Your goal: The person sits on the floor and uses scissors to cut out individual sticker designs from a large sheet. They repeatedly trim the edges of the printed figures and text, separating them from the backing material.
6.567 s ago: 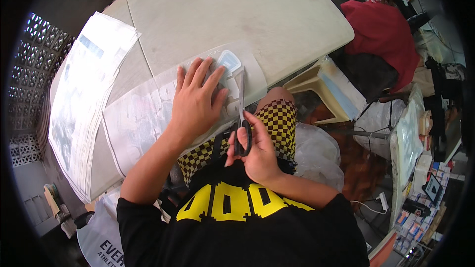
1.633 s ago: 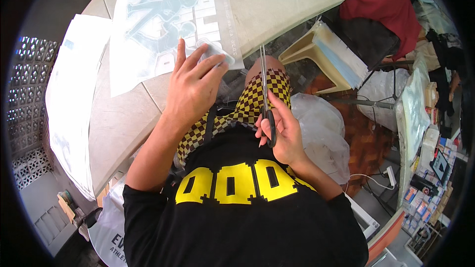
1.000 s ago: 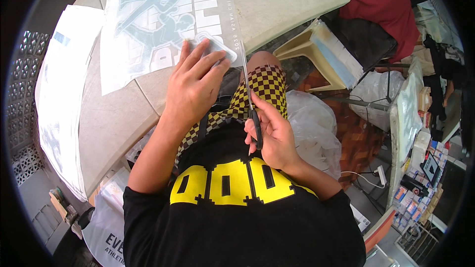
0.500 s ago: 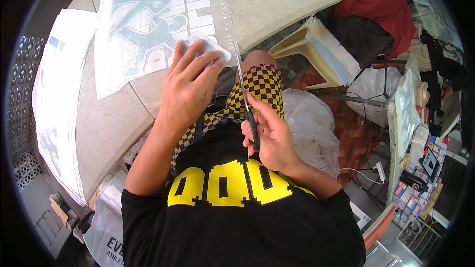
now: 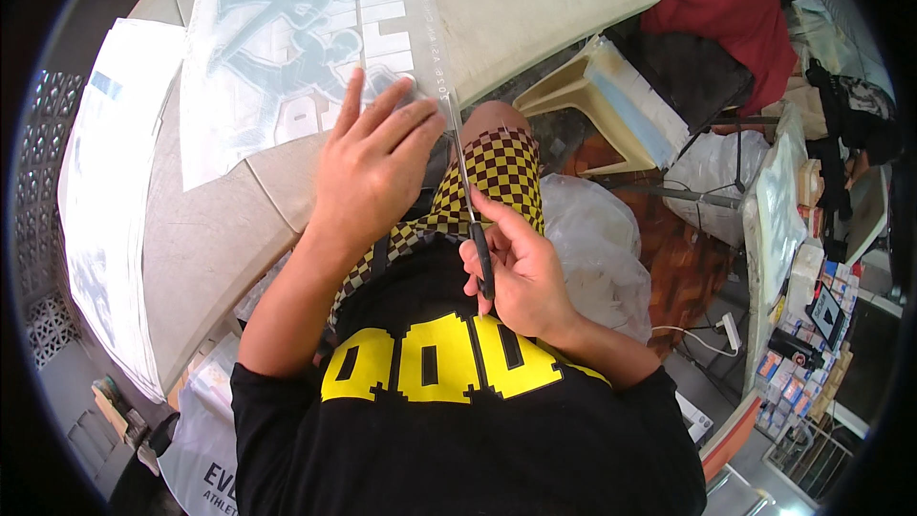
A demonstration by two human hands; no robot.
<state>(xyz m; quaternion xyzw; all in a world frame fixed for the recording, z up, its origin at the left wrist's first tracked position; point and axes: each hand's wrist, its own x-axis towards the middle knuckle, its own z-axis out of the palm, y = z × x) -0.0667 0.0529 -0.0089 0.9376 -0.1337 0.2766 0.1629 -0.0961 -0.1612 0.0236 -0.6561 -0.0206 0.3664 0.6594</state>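
A pair of long scissors (image 5: 481, 253) with black handles is gripped in my right hand (image 5: 525, 277), in front of my chest. Its blades point away from me, and their tips reach the right edge of a translucent printed film sheet (image 5: 277, 86) at the table's near side. The sheet carries pale blue-grey figures and white lettering in mirror image. My left hand (image 5: 373, 167) is over the sheet's near right corner, palm down with fingers stretched and apart. Whether its fingertips press on the film I cannot tell.
The film lies on a pale round-edged table (image 5: 544, 0). A stack of white sheets (image 5: 110, 210) covers its left side. Right of my knee stands a beige plastic chair (image 5: 554, 86) with papers on it. Clear plastic bags (image 5: 597, 248) lie on the floor, near a white power strip (image 5: 731, 332).
My left hand has shifted a little right, its fingers spreading wider over the sheet's corner. The scissors stay in my right hand, which has moved slightly left and nearer to me.
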